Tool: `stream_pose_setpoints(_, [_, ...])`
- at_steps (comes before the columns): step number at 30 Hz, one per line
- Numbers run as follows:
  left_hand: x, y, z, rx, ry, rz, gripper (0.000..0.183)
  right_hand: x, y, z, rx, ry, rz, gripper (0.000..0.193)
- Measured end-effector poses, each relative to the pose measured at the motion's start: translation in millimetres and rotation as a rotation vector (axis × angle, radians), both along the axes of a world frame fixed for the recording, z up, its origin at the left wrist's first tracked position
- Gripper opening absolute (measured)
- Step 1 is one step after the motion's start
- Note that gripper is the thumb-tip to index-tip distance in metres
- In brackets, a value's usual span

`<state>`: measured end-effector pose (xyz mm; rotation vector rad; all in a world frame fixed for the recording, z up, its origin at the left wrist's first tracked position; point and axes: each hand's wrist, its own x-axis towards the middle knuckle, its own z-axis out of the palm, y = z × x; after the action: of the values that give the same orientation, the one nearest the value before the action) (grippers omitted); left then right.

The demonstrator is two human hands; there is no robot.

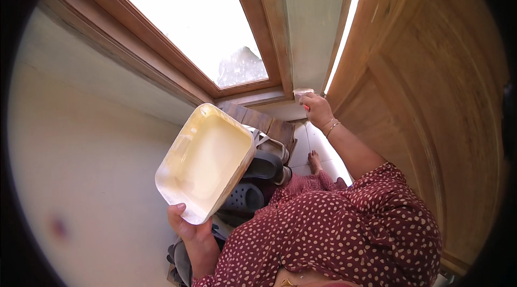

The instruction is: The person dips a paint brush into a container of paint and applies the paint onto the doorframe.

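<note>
My left hand grips the near corner of a white plastic tub, thumb over its rim. Cream paint covers the bottom of the tub, which tilts so that its inside shows. Farther off, my right hand is closed around a paintbrush with a red handle. The bristle end is at the foot of a narrow grey-green wall strip, between the window frame and the door. Fingers partly hide the brush, and its exact contact with the wall is too small to make out.
A brown wooden window frame stands ahead, and a large wooden door fills the right. Below the tub are a slatted wooden rack and dark clogs. My bare foot rests on white floor tiles.
</note>
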<state>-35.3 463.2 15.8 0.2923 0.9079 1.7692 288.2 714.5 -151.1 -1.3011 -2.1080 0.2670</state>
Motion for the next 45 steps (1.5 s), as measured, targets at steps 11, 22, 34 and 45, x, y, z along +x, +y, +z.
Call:
stream_pose_setpoints(11, [-5, 1, -13, -0.05, -0.029, 0.024, 0.078, -12, 23, 262, 0.505, 0.198, 0.048, 0.016])
stream_pose_setpoints(22, [-40, -6, -57, -0.003, -0.035, -0.042, 0.075, -46, -20, 119, 0.641, -0.018, -0.067, 0.019])
stream_pose_setpoints(34, [-58, 0, -88, -0.115, 0.034, -0.111, 0.077, -101, -106, 213, -0.343, 0.737, 0.584, 0.009])
stream_pose_setpoints(45, [-39, 15, -89, -0.107, -0.024, -0.334, 0.078, -169, -81, 180, -0.366, 0.014, 0.798, 0.01])
